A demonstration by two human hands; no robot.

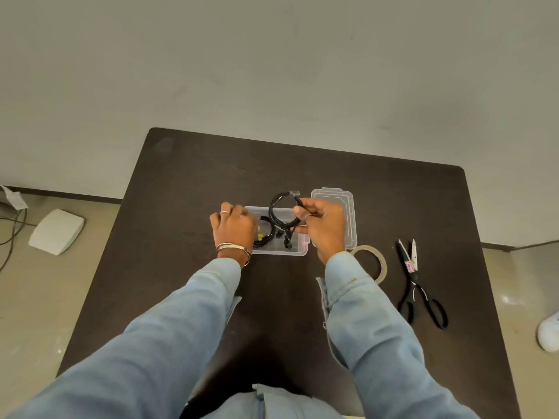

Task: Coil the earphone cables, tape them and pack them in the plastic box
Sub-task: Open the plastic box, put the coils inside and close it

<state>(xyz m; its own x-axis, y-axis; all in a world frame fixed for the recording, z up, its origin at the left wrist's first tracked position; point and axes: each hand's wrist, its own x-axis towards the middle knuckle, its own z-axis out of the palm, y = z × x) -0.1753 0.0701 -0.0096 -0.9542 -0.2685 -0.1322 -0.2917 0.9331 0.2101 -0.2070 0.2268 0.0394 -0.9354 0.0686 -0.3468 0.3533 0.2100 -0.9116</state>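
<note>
Head view: two hands worked over one clear plastic box [298, 252] on a dark table [187, 182].

From left to right, the left hand [234, 226] rested at the box's left end, blurred, so I cannot tell whether its fingers curled round anything. One coiled earphone cable [266, 234] lay inside the box, partly hidden by that hand. The right hand [322, 225] pinched a second coil [284, 207], one taped black loop held just above the box with earbuds dangling. One lid [344, 204] lay beside it, then one tape roll [381, 261], half covered by a sleeve, and one pair of scissors [416, 285].
</note>
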